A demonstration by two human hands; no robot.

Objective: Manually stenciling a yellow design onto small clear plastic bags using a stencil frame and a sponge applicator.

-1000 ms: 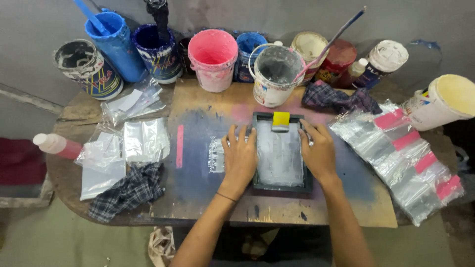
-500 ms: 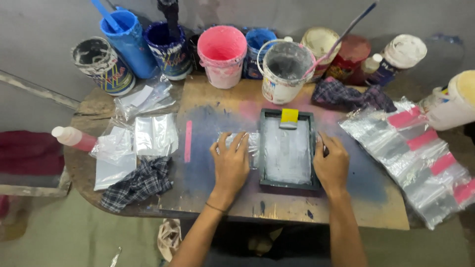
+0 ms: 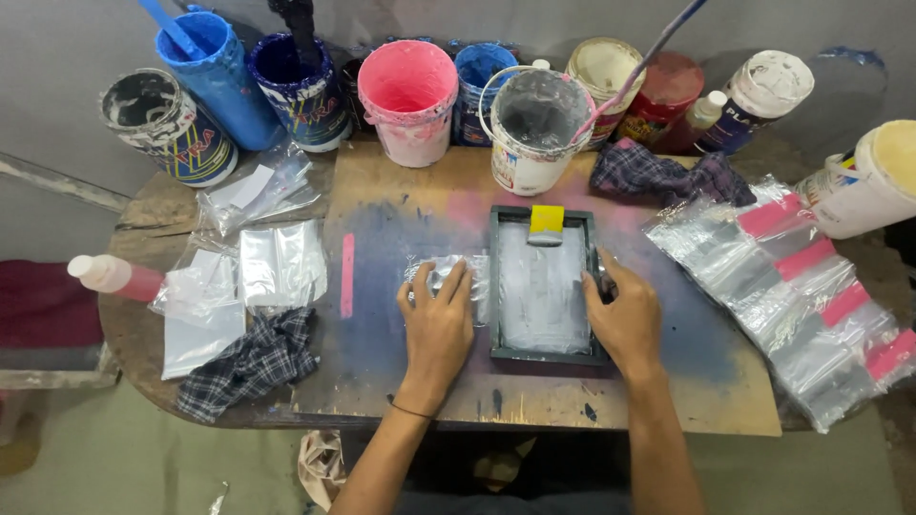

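View: seen from above, a person's two bare forearms reach onto a worn wooden bench (image 3: 534,405) stained blue and pink
Landmark: a small dark-framed rectangular printing screen (image 3: 542,286) lies flat at the middle of the bench, with a yellow squeegee block (image 3: 547,221) at its far end
Left hand: the left hand (image 3: 437,319) lies flat, fingers spread, pressing a clear crinkled plastic bag (image 3: 447,278) just left of the screen frame
Right hand: the right hand (image 3: 625,319) rests on the screen's right edge, fingers curled over the frame rail
Left of the screen: a pink strip (image 3: 347,275), then loose clear plastic bags (image 3: 281,262), a dark checked rag (image 3: 250,360) and a plastic bottle of pink liquid (image 3: 110,277)
Right of the screen: a pile of clear bags with pink strips (image 3: 797,286)
Beyond the screen: a row of paint-smeared tubs, among them a pink plastic bucket (image 3: 410,91), a white bucket holding a stick (image 3: 532,129) and a blue tub (image 3: 215,76); a second checked rag (image 3: 654,172) lies beside them
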